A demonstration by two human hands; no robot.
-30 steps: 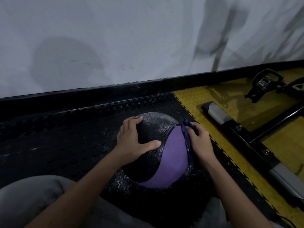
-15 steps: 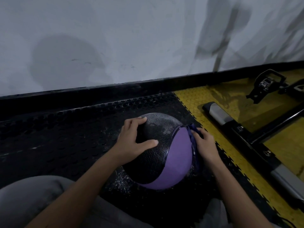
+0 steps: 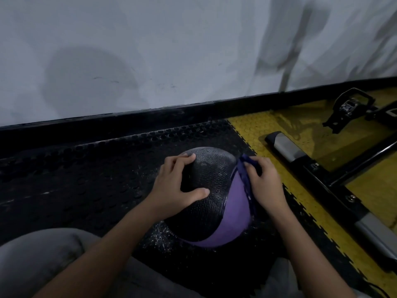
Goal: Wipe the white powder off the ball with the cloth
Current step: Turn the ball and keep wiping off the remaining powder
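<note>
A black and purple textured ball [image 3: 211, 203] sits on the black floor mat in front of me. Faint white powder marks show on its black top. My left hand [image 3: 179, 186] grips the ball's left upper side, fingers and thumb curled over it. My right hand [image 3: 265, 186] presses a dark blue cloth [image 3: 245, 175] against the ball's right side, fingers curled round the cloth. Most of the cloth is hidden between hand and ball.
White powder specks lie on the black mat [image 3: 86, 190] below the ball. Yellow floor tiles [image 3: 279, 130] lie to the right, with a black and grey exercise-machine frame [image 3: 311, 168] and a pedal [image 3: 350, 106]. A white wall [image 3: 171, 50] rises behind. My knees are at the bottom.
The ball has turned slightly, with the purple panel shifted right. My right hand and the cloth slid a little along the ball's right side. The left hand kept its grip.
</note>
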